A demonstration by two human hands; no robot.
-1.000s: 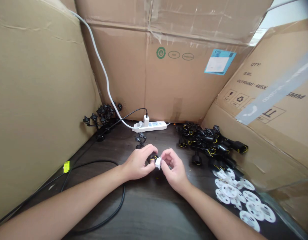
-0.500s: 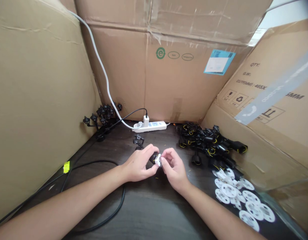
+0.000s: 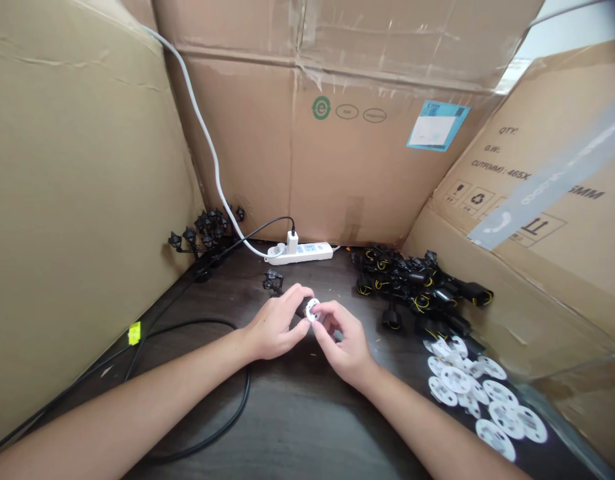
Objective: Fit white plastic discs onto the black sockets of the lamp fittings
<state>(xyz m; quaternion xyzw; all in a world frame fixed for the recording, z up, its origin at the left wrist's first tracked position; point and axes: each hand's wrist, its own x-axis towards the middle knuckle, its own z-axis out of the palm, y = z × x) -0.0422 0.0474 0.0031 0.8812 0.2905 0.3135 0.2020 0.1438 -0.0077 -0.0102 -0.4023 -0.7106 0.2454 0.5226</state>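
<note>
Item: 1 white disc (image 3: 312,310), pinched by the fingertips of the right hand (image 3: 343,341) and pressed against 1 small black part (image 3: 302,309) gripped in the left hand (image 3: 273,328); both sit just above the middle of the dark table (image 3: 307,427). Adjacent: heap of black parts (image 3: 417,287) and loose white discs (image 3: 482,400) at right, power strip (image 3: 301,252) behind, black cable (image 3: 237,407) beneath the left forearm.

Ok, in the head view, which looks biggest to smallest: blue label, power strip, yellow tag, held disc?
1. Blue label.
2. Power strip, longer but thinner.
3. Yellow tag and held disc look alike; no ranking them.
</note>
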